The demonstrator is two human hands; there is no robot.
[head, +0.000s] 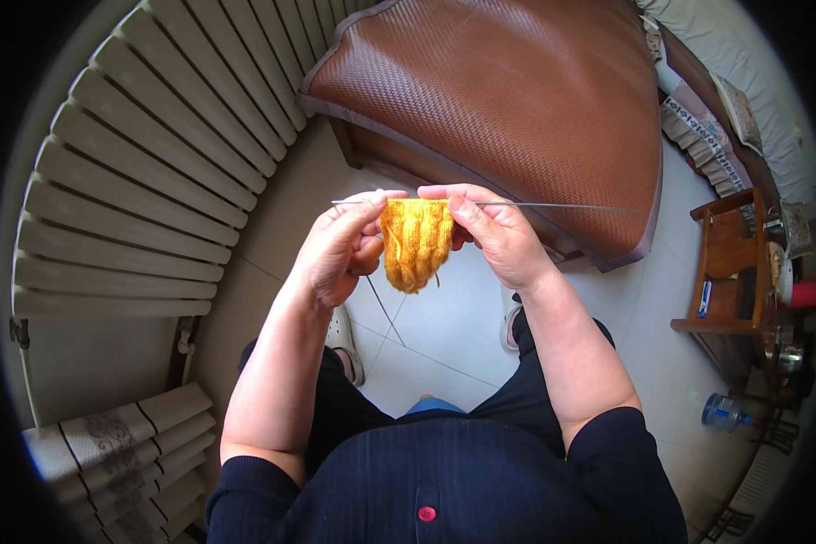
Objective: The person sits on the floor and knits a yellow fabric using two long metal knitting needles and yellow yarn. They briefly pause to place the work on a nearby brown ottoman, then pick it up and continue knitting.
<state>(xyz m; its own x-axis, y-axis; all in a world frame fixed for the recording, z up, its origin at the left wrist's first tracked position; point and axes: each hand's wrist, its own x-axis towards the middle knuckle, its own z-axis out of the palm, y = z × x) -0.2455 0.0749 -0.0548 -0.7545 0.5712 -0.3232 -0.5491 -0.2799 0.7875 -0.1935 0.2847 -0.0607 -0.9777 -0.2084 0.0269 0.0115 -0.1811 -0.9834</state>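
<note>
A piece of orange-yellow ribbed knitting (416, 241) hangs from a straight metal knitting needle (551, 205) held level between my two hands. My left hand (340, 248) pinches the needle and the knitting's left top corner, and the needle's short end sticks out past the fingers. Below that hand a second thin needle (386, 311) slants down; its upper part is hidden by the fingers. My right hand (496, 231) grips the knitting's right top corner, with the needle's long end pointing right. A short yarn tail shows at the knitting's lower edge.
A bed corner with a brown woven mat (517, 102) lies ahead. To the left stand a white radiator (136, 170) and folded patterned fabric (129, 435). On the right are a wooden cabinet (721, 326) and a clear blue water bottle (723, 413) on the tiled floor (442, 326).
</note>
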